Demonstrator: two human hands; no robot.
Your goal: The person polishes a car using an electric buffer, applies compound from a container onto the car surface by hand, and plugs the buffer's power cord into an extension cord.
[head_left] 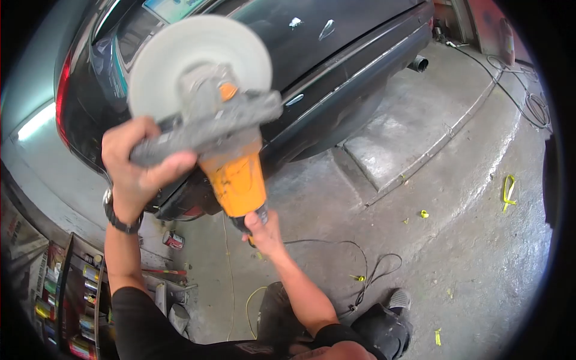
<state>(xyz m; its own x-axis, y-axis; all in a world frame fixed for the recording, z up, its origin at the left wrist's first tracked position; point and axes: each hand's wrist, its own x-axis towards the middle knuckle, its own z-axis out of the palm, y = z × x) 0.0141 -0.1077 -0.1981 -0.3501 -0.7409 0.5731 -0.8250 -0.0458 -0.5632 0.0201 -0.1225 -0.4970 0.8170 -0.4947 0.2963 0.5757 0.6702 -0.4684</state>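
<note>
Far left of the grip and nearer the body, a shelf [75, 288] holds cans in several colours. Beyond it, up and to the left of the left hand, a red tail light [62, 99] runs along the edge of a dark car [336, 54].

The left hand [135, 157], with a dark-banded watch [123, 221] at its wrist, is wrapped around the left end of a grey bar handle [225, 129], fingers over the far side and thumb along the near side. Below this grip, a small can [173, 240] lies on the floor [324, 210].

Just beyond the bar handle is the round, pale pad [201, 43] of the power tool [235, 183], its face blurred. The tool's orange body slants down from the bar to the right hand [265, 235], which is closed around its dark rear end. Both hands hold the tool in front of the car.

Right of the right hand, a dark cable [354, 246] curls across the floor near a shoe [399, 299]. Farther out, past the pad, pale marks [326, 30] show on the car's panel, and an exhaust pipe [419, 64] sticks out. Well to the right of both grips lie a loop of yellow tape [509, 192] and, beyond it, a coiled hose [536, 111].
</note>
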